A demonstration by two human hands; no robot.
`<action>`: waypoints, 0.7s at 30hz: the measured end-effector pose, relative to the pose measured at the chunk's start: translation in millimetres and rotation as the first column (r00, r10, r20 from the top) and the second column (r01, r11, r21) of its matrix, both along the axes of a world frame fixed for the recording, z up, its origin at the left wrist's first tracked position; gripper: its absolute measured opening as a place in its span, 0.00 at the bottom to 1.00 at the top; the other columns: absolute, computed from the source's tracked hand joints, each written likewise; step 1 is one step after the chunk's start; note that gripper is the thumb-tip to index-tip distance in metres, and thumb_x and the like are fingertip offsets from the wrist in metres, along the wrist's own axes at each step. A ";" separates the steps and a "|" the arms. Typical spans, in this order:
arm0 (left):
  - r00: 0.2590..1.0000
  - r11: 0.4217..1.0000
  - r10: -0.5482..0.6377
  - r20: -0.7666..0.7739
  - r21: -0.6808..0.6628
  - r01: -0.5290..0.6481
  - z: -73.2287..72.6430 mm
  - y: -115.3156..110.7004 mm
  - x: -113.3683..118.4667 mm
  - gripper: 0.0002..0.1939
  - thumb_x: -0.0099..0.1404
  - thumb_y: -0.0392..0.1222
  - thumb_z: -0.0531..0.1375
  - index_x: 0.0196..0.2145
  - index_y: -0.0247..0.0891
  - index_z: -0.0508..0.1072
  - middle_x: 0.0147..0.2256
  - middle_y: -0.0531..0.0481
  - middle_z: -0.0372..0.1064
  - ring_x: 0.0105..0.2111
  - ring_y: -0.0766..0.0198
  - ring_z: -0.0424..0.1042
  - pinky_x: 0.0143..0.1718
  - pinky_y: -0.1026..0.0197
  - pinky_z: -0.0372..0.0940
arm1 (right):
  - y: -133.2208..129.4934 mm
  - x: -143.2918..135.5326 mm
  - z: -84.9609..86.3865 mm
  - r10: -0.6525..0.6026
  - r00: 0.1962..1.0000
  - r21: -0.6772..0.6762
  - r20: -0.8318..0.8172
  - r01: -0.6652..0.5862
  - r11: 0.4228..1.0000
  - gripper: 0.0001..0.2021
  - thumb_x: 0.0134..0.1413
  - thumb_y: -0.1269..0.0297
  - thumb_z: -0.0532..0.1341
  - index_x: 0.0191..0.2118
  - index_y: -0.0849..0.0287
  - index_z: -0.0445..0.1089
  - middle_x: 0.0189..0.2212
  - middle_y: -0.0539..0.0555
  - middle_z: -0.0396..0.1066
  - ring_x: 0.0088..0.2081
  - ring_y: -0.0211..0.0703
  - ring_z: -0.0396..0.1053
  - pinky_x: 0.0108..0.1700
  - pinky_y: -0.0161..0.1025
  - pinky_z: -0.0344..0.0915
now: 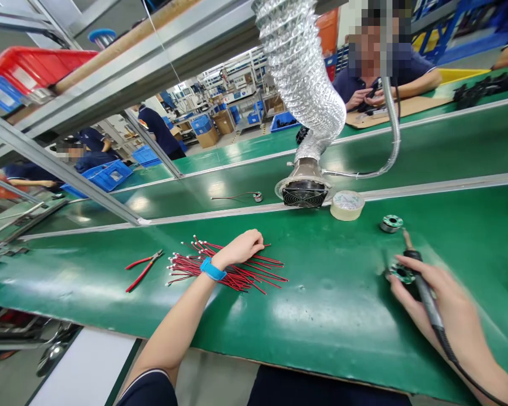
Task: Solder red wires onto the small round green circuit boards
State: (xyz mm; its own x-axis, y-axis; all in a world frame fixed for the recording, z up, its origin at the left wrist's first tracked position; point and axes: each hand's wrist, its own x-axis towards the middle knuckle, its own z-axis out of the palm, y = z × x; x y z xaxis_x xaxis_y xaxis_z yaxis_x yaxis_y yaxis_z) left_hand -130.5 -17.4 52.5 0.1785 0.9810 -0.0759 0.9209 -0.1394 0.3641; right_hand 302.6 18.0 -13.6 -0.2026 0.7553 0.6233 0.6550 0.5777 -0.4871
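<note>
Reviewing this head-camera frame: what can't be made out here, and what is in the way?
- Left hand: fingertips curl down onto the red wires, so whether it pinches one is hidden.
- Soldering iron: the right hand covers part of the handle, and its cable leaves the bottom edge.
- Part under the right fingers: half covered, too small to name.
- Small part with leads on the belt: too small to identify.

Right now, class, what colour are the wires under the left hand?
Red wires, white-tipped, clearest in the head view.

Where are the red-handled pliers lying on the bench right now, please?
In the head view, the red-handled pliers lie on the green bench, left of the red wires under the left hand.
</note>
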 end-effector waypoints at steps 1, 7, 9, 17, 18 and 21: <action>1.000 1.000 0.011 0.021 0.028 -0.012 0.6 0.7 8.3 0.07 0.73 0.40 0.58 0.34 0.39 0.70 0.35 0.50 0.70 0.35 0.62 0.68 0.38 0.60 0.62 | -7.3 -8.1 1.8 0.034 0.999 -0.034 -0.031 -0.035 0.999 0.18 0.68 0.52 0.60 0.57 0.54 0.71 0.45 0.56 0.73 0.40 0.46 0.75 0.44 0.41 0.70; 0.969 0.973 -0.147 0.199 0.204 0.105 10.8 2.2 91.9 0.07 0.76 0.43 0.56 0.38 0.41 0.69 0.36 0.50 0.70 0.34 0.62 0.67 0.37 0.59 0.61 | -42.3 -50.3 8.3 0.197 0.954 -0.179 -0.227 -0.240 0.954 0.18 0.69 0.63 0.59 0.62 0.54 0.67 0.52 0.59 0.69 0.48 0.47 0.74 0.50 0.42 0.72; 0.948 0.957 -0.249 0.199 0.199 0.209 11.1 -0.7 120.3 0.07 0.76 0.42 0.56 0.38 0.41 0.70 0.38 0.50 0.70 0.36 0.61 0.68 0.38 0.59 0.62 | -46.0 -55.6 7.5 0.176 0.953 -0.200 -0.245 -0.227 0.953 0.20 0.68 0.63 0.61 0.63 0.53 0.66 0.53 0.60 0.68 0.49 0.49 0.73 0.51 0.44 0.72; 0.853 0.968 -0.232 0.468 0.198 0.155 -2.9 -9.0 171.4 0.04 0.73 0.40 0.61 0.41 0.42 0.77 0.37 0.50 0.73 0.37 0.61 0.72 0.41 0.58 0.67 | -48.7 -58.1 9.9 0.207 0.929 -0.222 -0.306 -0.281 0.934 0.21 0.69 0.69 0.61 0.64 0.51 0.65 0.51 0.59 0.67 0.49 0.49 0.73 0.52 0.45 0.73; 0.844 0.969 -0.225 0.486 0.200 0.143 -3.6 -9.8 172.2 0.05 0.73 0.40 0.61 0.40 0.43 0.78 0.37 0.49 0.73 0.38 0.61 0.72 0.42 0.58 0.67 | -48.5 -58.6 10.7 0.229 0.920 -0.227 -0.319 -0.309 0.924 0.21 0.68 0.70 0.61 0.64 0.51 0.65 0.52 0.58 0.67 0.51 0.48 0.72 0.52 0.44 0.73; 0.833 0.975 -0.202 0.516 0.186 0.122 -5.2 -12.0 172.2 0.07 0.74 0.42 0.61 0.38 0.43 0.80 0.36 0.49 0.72 0.36 0.62 0.71 0.42 0.58 0.67 | -47.4 -59.9 12.0 0.292 0.886 -0.247 -0.360 -0.393 0.886 0.23 0.66 0.72 0.61 0.64 0.50 0.65 0.53 0.57 0.67 0.53 0.47 0.72 0.54 0.42 0.73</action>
State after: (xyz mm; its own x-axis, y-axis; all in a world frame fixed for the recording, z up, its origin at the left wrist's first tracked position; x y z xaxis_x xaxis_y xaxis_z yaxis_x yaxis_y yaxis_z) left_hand 41.7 -29.3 47.3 0.3092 0.9274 0.2107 0.5530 -0.3556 0.7535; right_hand 242.7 -29.5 -1.6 -0.3224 0.8344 0.4471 0.2332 0.5278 -0.8167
